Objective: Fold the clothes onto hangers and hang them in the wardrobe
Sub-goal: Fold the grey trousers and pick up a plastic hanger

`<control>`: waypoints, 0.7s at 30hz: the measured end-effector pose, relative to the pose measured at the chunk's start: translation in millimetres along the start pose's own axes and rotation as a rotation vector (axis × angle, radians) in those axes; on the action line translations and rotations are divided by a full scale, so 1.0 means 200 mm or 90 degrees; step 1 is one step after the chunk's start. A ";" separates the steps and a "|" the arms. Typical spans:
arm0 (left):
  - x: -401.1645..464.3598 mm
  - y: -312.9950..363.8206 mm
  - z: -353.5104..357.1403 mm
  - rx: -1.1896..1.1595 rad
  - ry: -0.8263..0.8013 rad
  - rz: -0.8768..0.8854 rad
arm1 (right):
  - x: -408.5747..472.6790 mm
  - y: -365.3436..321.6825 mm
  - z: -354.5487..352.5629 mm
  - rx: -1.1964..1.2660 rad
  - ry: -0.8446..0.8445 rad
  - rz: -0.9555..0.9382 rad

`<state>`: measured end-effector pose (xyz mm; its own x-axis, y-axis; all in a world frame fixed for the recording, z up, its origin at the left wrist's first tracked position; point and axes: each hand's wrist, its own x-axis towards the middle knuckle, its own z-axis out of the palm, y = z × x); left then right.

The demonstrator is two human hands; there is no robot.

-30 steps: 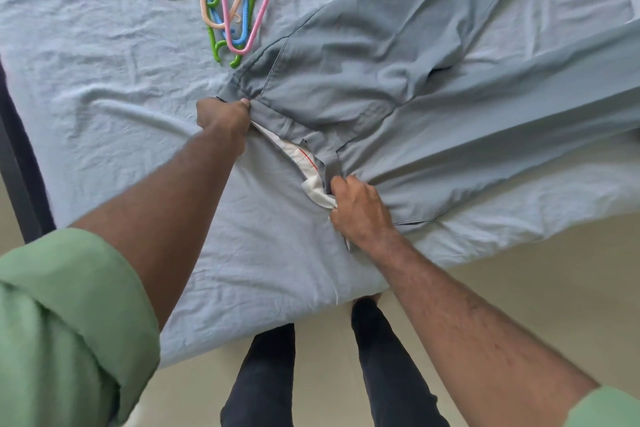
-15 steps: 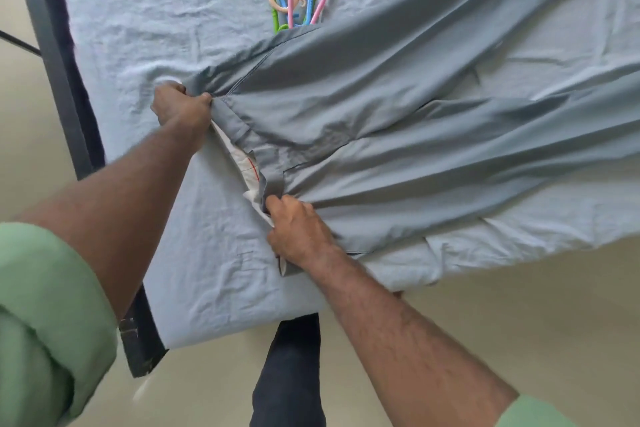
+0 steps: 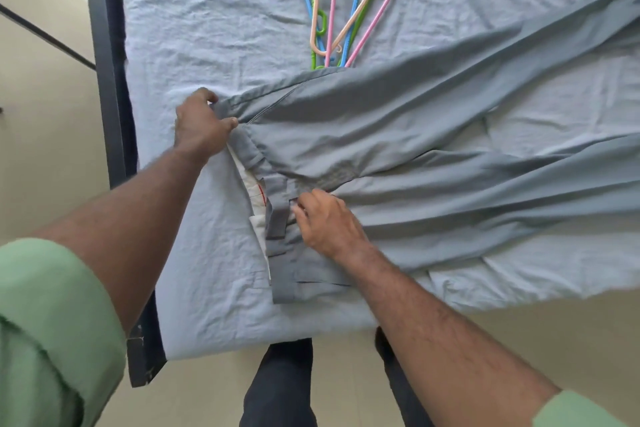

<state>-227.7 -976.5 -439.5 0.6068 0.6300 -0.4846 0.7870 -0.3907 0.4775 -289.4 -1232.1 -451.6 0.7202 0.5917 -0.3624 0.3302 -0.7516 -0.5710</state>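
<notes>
Grey trousers (image 3: 398, 135) spread flat on bed sheet (image 3: 207, 28), waistband nearest. Left hand (image 3: 201, 125) fingers curled, gripping waistband corner. Right hand (image 3: 329, 222) fingers curled, pinching cloth near fly. Hangers (image 3: 343, 7) partly under trousers.

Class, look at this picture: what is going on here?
A person is laying grey trousers flat on a bed. The left hand grips one end of the waistband, and the right hand pinches the fabric near a belt loop further along it. The legs stretch away to the right, not yet folded. A bunch of coloured hangers lies on the sheet beyond the trousers, untouched.
</notes>
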 end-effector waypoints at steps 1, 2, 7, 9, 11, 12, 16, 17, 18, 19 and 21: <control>0.00 0.02 -0.01 0.015 -0.003 0.007 | 0.06 0.06 -0.06 -0.021 0.019 -0.010; 0.01 0.03 -0.03 0.021 -0.003 0.007 | 0.11 0.12 -0.12 -0.041 0.039 -0.019; 0.04 0.11 -0.03 0.022 0.023 -0.026 | 0.42 0.47 -0.49 -0.139 0.170 -0.006; 0.03 0.13 -0.02 0.022 0.035 -0.040 | 0.53 0.59 -0.65 -0.189 0.156 -0.003; 0.02 0.15 0.01 0.036 0.030 -0.040 | 0.63 0.70 -0.81 -0.234 0.161 0.012; 0.01 0.16 0.01 0.043 0.035 -0.042 | 0.68 0.75 -0.87 -0.249 0.162 0.020; -0.03 0.20 0.02 0.063 0.074 -0.061 | 0.86 0.87 -1.08 -0.283 0.143 0.053; -0.04 0.21 0.03 0.064 0.083 -0.069 | 0.91 0.90 -1.11 -0.278 0.137 0.071; -0.05 0.22 0.04 0.063 0.092 -0.073 | 0.95 0.93 -1.15 -0.273 0.119 0.095; -0.06 0.22 0.04 0.065 0.099 -0.075 | 0.97 0.95 -1.18 -0.274 0.084 0.121; -0.09 0.22 0.04 0.074 0.109 -0.072 | 1.00 0.98 -1.23 -0.301 -0.019 0.149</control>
<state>-203.2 -1010.6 -415.5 0.4936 0.7751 -0.3944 0.8628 -0.3792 0.3344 69.5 -1332.2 -454.9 0.7921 0.3956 -0.4648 0.4075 -0.9097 -0.0798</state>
